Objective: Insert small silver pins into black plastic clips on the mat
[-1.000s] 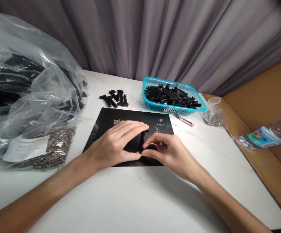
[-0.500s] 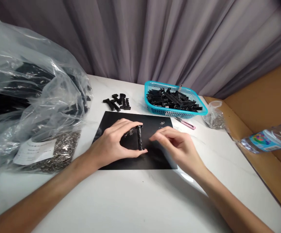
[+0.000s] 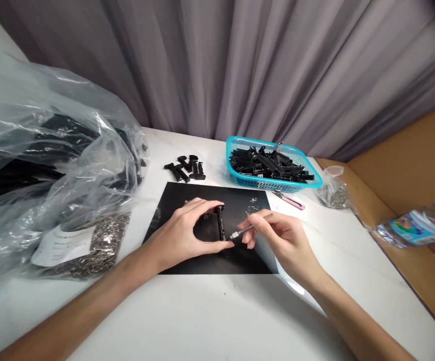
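My left hand [image 3: 185, 233] pinches a slender black plastic part [image 3: 220, 223] lengthwise between thumb and fingers, above a black mat [image 3: 198, 263]. In my right hand [image 3: 273, 230], a slim grey metal tool [image 3: 248, 228] is gripped like a pen. Its bright silvery tip is close to the lower end of the black part; whether they touch I cannot tell. Small metal pieces [image 3: 253, 206] are scattered on the mat behind my right hand, and more lie partly hidden behind my left fingers.
Behind the mat, several loose black parts [image 3: 185, 168] lie beside a blue basket [image 3: 277, 186] full of similar ones. A pink-handled cutter [image 3: 293, 201] rests before it. Bags of metal pieces [image 3: 108, 245] [image 3: 338, 196] flank the workspace; a plastic bottle [image 3: 415, 228] is at right.
The slim metal tool now shows in my right hand, its tip brought to the black part; earlier no tool was visible there. My left hand keeps its pinch. The whole view has shifted slightly.
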`<control>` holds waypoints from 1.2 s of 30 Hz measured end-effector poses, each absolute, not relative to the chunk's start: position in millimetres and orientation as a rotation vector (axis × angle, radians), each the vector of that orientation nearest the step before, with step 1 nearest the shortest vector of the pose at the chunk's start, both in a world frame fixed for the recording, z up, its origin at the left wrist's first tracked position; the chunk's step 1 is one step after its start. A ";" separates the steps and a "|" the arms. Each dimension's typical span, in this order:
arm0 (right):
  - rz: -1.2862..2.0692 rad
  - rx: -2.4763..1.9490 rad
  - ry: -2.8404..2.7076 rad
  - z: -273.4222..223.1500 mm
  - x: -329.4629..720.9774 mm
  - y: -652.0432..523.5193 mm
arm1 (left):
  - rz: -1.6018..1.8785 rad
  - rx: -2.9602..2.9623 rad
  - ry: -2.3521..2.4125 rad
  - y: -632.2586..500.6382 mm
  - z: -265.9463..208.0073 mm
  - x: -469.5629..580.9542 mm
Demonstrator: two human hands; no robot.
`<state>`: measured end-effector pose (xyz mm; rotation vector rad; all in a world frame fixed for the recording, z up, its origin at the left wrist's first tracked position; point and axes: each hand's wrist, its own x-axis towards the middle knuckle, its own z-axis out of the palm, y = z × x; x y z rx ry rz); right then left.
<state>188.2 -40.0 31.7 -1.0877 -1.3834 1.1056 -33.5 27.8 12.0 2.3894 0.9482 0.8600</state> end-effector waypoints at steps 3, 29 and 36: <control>1.129 -1.065 -1.376 31.1 186.1 -40.5 | 0.854 2.390 0.958 27.3 13.1 -33.4; 0.722 -1.152 -1.443 41.6 201.5 -35.6 | 1.015 2.517 0.945 23.9 19.4 -32.8; 0.240 -1.402 -1.900 30.5 253.0 -10.8 | 0.888 2.567 0.980 25.5 15.6 -33.0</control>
